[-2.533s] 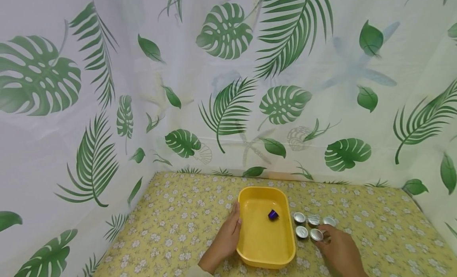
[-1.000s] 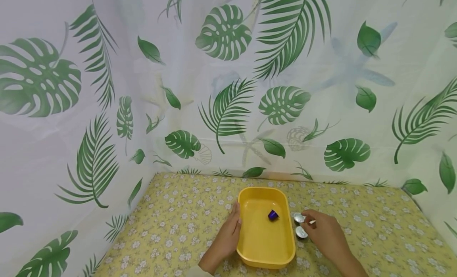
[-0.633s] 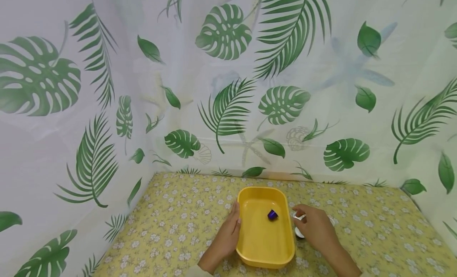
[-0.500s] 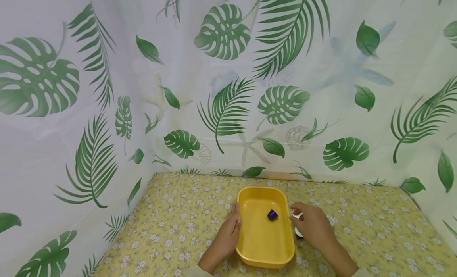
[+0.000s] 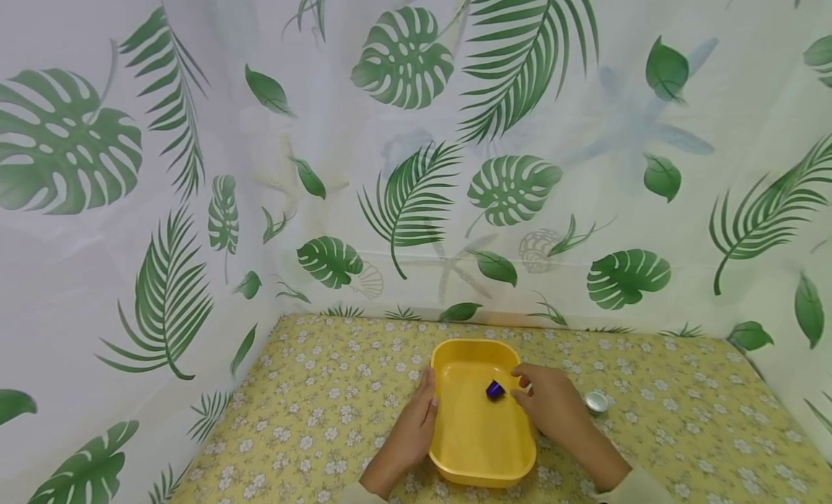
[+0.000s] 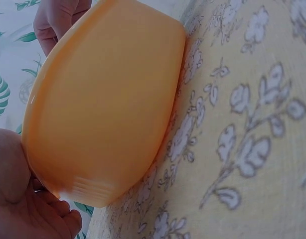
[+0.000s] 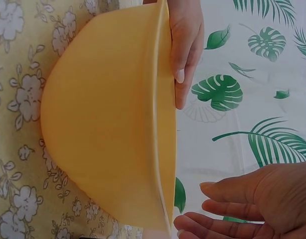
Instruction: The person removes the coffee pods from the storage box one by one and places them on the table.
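A yellow plastic tray [image 5: 481,439] stands on the table, holding one purple coffee capsule [image 5: 495,390] tipped on its side. My left hand [image 5: 411,421] lies along the tray's left wall with fairly straight fingers, touching it. Over the tray's right rim reaches my right hand [image 5: 552,403], thumb and fingertips apart, just beside the purple capsule. In the right wrist view nothing shows between the fingers of that right hand [image 7: 252,204]. One silver-lidded capsule [image 5: 596,403] stands to the right of my right hand, which blocks the view of the other silver-lidded ones.
A yellow floral cloth [image 5: 338,417] covers the table. Behind it and along the left hangs a white curtain [image 5: 403,201] printed with green leaves.
My right hand has moved left from the silver-lidded capsules to over the tray's right rim, now hiding most of them. The left hand, tray and purple capsule have stayed in place.
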Action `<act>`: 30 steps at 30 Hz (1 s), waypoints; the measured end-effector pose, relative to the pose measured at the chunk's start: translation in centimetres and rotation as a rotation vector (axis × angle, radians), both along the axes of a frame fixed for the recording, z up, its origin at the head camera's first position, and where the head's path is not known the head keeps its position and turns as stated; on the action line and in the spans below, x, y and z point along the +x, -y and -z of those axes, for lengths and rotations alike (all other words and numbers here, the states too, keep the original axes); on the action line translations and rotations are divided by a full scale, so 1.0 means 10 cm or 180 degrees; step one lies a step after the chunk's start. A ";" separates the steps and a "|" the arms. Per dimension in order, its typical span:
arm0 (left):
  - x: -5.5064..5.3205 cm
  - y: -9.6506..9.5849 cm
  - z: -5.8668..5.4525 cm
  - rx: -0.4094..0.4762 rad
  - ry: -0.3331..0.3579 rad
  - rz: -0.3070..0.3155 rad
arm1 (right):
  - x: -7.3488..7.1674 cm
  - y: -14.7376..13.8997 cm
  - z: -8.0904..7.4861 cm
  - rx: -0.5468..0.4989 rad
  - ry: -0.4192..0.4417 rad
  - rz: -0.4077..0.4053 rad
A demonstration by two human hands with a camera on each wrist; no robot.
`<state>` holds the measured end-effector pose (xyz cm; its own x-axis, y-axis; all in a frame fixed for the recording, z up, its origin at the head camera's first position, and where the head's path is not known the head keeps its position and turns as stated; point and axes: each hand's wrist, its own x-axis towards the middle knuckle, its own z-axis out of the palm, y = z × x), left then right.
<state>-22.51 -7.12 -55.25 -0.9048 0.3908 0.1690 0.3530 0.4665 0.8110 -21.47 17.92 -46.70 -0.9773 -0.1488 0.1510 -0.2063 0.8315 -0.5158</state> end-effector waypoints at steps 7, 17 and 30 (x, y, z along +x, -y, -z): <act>0.00 0.00 0.01 0.0010 -0.0029 0.0052 | -0.05 0.05 0.05 0.0019 0.0011 -0.0027; -0.02 0.01 -0.03 0.0009 -0.0065 0.0022 | -0.12 0.16 0.00 0.0130 0.0143 -0.0113; 0.00 0.00 -0.01 0.0003 -0.0044 0.0007 | -0.18 0.23 0.01 0.0227 0.0375 -0.0267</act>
